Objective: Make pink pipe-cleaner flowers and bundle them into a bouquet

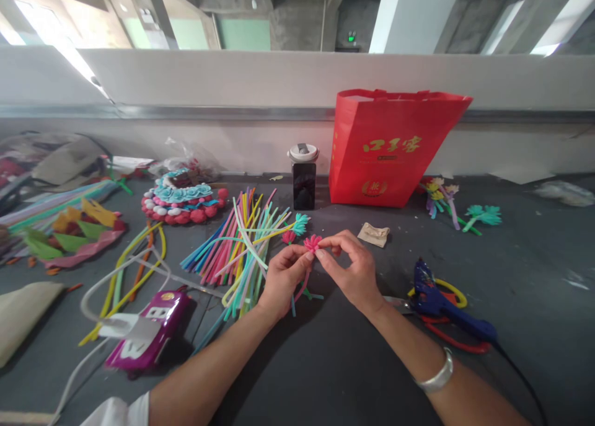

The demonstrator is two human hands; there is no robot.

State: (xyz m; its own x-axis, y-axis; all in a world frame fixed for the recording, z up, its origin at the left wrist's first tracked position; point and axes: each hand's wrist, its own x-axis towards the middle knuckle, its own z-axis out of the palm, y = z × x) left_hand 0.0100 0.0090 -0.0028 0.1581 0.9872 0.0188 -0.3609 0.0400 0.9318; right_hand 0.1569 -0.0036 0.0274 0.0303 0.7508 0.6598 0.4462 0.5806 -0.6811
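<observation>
Between my fingertips is a small pink pipe-cleaner flower (pixel 313 244) with looped petals, its pink stem hanging below. My left hand (pixel 287 276) pinches it from the left, close under the petals. On the other side my right hand (pixel 351 266) is closed, with thumb and forefinger pressed at the petals' right edge. Just behind my left hand lie a red flower (pixel 289 237) and a turquoise flower (pixel 301 224). A pile of loose coloured pipe cleaners (pixel 227 246) spreads to the left of my hands.
A red bag (pixel 395 153) stands behind, beside a phone (pixel 304 187) leaning on a white-lidded cup (pixel 303 153). To the right lie a blue glue gun (pixel 446 308), scissors (pixel 458 339) and a folded beige piece (pixel 374 234). At left sits a purple power strip (pixel 151 333) with white cables.
</observation>
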